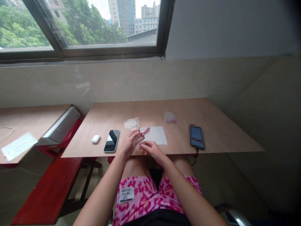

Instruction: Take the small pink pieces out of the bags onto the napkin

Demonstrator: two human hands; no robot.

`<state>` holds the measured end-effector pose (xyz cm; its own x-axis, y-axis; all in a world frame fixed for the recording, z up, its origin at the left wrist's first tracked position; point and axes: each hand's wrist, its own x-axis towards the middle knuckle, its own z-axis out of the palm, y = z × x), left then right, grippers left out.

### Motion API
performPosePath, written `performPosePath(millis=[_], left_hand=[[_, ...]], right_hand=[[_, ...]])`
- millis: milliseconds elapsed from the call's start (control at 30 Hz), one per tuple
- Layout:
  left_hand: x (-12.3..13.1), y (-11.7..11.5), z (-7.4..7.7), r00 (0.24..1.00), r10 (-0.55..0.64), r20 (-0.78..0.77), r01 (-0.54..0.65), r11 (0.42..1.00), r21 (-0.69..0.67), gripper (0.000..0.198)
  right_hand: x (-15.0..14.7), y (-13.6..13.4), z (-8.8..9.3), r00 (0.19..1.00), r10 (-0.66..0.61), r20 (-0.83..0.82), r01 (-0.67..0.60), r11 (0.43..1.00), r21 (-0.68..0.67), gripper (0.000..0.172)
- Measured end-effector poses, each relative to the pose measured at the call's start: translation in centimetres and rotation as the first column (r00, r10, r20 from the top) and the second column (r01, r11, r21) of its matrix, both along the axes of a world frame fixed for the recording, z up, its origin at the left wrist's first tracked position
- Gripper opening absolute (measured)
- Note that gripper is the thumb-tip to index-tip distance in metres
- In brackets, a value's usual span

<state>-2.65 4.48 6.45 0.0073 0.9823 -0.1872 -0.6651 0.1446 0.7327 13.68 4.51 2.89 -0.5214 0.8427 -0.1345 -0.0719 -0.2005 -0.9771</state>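
Note:
My left hand [131, 142] is raised at the front edge of the table, its fingers stretched out and tilted toward the right. Close beside it, my right hand [150, 149] has thumb and fingers pinched together; what they hold, if anything, is too small to make out. Just beyond both hands lies a white sheet [158, 135], with small pink pieces [146, 130] on its left part. A crumpled clear plastic bag [132, 123] rests behind my left hand. Farther back and to the right sits another clear bag [170, 117] with pinkish contents.
On the table [225, 138], a phone [112, 141] and a white earphone case [96, 139] lie to the left. A second phone [197, 137] with a cable is at the right. A red bench [49, 191] stands at the lower left.

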Motion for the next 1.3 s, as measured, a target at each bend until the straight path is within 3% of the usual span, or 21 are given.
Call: performPosePath(millis=[67, 167, 233, 333, 500, 733, 1000, 1100, 1200, 1300], left_hand=[[-0.1, 0.0, 0.1, 1.000, 0.007, -0.015, -0.007, 1.000, 0.003, 0.030], [-0.3, 0.1, 0.2, 0.996, 0.048, -0.079, -0.047, 0.999, 0.011, 0.031], [-0.4, 0.2, 0.2, 0.989, 0.087, -0.120, -0.087, 0.996, 0.004, 0.033], [-0.5, 0.1, 0.4, 0.986, 0.095, -0.139, -0.101, 0.994, -0.033, 0.036], [-0.4, 0.0, 1.1, 0.988, 0.066, -0.136, -0.079, 0.992, -0.094, 0.039], [-0.5, -0.1, 0.9, 0.985, -0.041, -0.165, 0.020, 0.992, -0.127, 0.043], [-0.4, -0.4, 0.7, 0.951, -0.059, -0.302, 0.037, 0.996, -0.079, 0.043], [-0.4, -0.5, 0.4, 0.936, -0.049, -0.349, 0.043, 0.999, -0.026, 0.040], [-0.3, -0.5, 0.2, 0.909, -0.052, -0.413, 0.071, 0.997, 0.030, 0.036], [-0.2, -0.6, 0.2, 0.899, -0.061, -0.435, 0.097, 0.993, 0.063, 0.036]], right_hand=[[0.1, 0.6, -0.2, 0.998, -0.030, 0.060, 0.027, 0.998, 0.050, 0.037], [0.6, 2.6, -0.5, 0.944, -0.234, 0.233, 0.184, 0.959, 0.217, 0.032], [0.9, 4.3, -0.6, 0.840, -0.397, 0.369, 0.229, 0.877, 0.422, 0.022], [0.9, 6.6, -0.7, 0.658, -0.511, 0.553, 0.098, 0.787, 0.609, 0.014], [-0.1, 8.1, -0.5, 0.451, -0.489, 0.746, -0.083, 0.810, 0.581, 0.013], [-0.5, 8.5, -0.1, 0.379, -0.481, 0.790, -0.150, 0.811, 0.566, 0.018], [-0.7, 8.3, 0.5, 0.411, -0.491, 0.769, -0.113, 0.809, 0.577, 0.014], [-0.6, 8.1, 2.2, 0.585, -0.472, 0.660, 0.025, 0.824, 0.567, 0.010], [-0.9, 7.6, 5.2, 0.808, -0.431, 0.401, 0.168, 0.822, 0.544, 0.016], [-1.2, 6.8, 8.4, 0.908, -0.320, 0.270, 0.112, 0.807, 0.580, 0.020]])
